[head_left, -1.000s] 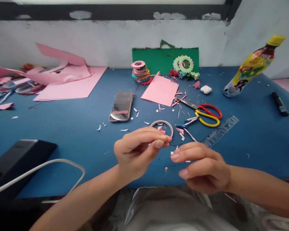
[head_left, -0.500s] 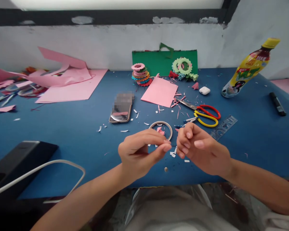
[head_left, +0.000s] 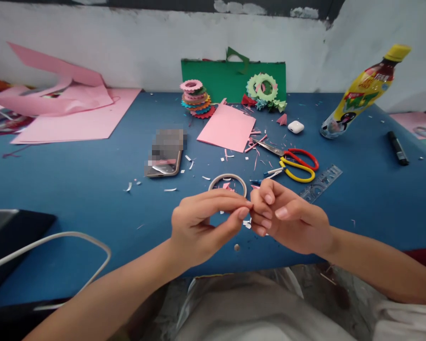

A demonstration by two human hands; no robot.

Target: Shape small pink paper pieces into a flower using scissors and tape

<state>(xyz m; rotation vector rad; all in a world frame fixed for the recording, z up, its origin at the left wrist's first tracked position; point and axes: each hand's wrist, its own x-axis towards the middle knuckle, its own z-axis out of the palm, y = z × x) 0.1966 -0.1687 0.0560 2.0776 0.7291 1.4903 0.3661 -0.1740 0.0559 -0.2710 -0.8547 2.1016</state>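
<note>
My left hand (head_left: 202, 225) hovers over the near edge of the blue table (head_left: 74, 189), thumb and forefinger pinched together on something too small to make out. My right hand (head_left: 287, 218) is right beside it, fingers curled, its fingertips meeting the left hand's pinch. Just behind both hands lies a tape ring (head_left: 227, 182) with pink scraps inside it. Small white and pink paper scraps (head_left: 247, 223) lie under the hands.
Red and yellow scissors (head_left: 294, 163), a clear ruler (head_left: 321, 182), a phone (head_left: 165, 154), a pink sheet (head_left: 227, 127), stacked paper rings (head_left: 195, 98), green card (head_left: 234, 80), an earbud case (head_left: 296, 126), a bottle (head_left: 362, 92), a marker (head_left: 397, 148). Dark box with white cable (head_left: 57, 239) at left.
My right hand rose from low near the table edge and curled in until its fingertips meet the left pinch. The view shifted slightly down and right.
</note>
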